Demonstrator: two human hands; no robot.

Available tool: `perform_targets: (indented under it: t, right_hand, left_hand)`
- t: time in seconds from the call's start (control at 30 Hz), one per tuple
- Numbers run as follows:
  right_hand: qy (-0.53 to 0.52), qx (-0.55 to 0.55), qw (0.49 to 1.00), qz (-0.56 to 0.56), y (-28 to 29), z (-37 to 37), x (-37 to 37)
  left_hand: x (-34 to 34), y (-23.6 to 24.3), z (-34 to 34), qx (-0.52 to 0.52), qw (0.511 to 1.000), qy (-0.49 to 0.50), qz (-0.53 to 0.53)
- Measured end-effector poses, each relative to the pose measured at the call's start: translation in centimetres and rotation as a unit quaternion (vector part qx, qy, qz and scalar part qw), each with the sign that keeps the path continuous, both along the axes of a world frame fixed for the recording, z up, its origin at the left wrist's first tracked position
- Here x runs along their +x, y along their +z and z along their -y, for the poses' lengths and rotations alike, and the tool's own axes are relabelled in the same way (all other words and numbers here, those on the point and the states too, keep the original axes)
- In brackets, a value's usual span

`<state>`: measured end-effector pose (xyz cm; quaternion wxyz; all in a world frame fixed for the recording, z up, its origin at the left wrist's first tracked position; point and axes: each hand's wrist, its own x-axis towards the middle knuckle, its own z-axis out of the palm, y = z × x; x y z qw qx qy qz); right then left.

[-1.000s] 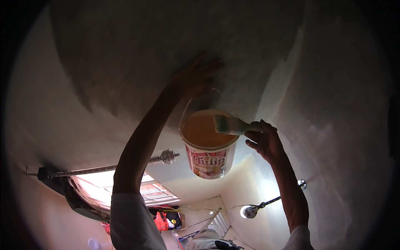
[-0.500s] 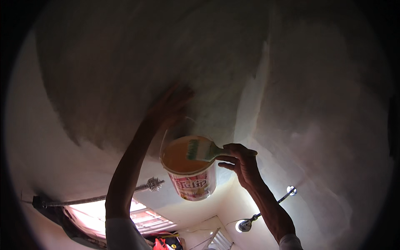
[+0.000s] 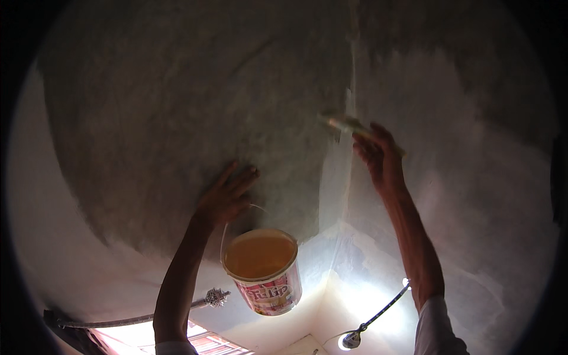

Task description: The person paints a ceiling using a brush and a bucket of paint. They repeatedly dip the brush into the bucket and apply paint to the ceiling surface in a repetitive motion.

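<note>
A round plastic bucket (image 3: pixel 268 297) with a red and white label hangs by its thin wire handle from my left hand (image 3: pixel 228 192). The handle passes at the thumb side, while the fingers spread against the dark patch of wall above the bucket. Orange-brown liquid (image 3: pixel 260 254) shows inside. My right hand (image 3: pixel 383 157) is closed round the handle of a flat paintbrush (image 3: pixel 343 123), raised up and right of the bucket. The brush is blurred and its bristle end lies over the dark patch beside the corner line; whether it touches the wall I cannot tell.
The wall's dark patch (image 3: pixel 160 130) meets a pale strip at the corner (image 3: pixel 338 177). A lit bulb in a holder (image 3: pixel 351 339) sits low right on a cable. At lower left are a rod (image 3: pixel 130 319) with a shaggy end and a bright barred window (image 3: pixel 207 343).
My right hand has lifted the paintbrush from over the bucket, up and right to the corner. The bucket and my left hand appear lower in the picture as the view shifts.
</note>
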<state>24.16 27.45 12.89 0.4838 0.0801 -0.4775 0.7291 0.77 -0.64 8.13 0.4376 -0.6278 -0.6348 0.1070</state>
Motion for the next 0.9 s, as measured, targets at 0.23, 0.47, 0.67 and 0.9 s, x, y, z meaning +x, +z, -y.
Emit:
perform_targets:
  t: [0.23,0.47,0.67,0.9]
  right_hand:
    - [-0.062,0.100,0.985,-0.127,13.6,-9.2,-5.0]
    - [-0.125,0.118,0.970,-0.172,17.4,-10.0,-8.3]
    - [-0.147,0.061,0.980,-0.124,13.1,-10.8,-9.0]
    - [-0.208,0.080,0.975,-0.026,6.9,-9.4,-5.9]
  left_hand:
    - [0.2,-0.1,-1.6,0.017,0.999,-0.031,0.002]
    - [0.8,0.2,-0.3,0.010,1.000,-0.026,0.003]
    - [0.0,-0.2,-0.7,0.033,0.998,-0.050,0.015]
    - [0.5,0.2,-0.4,0.031,0.998,-0.046,0.018]
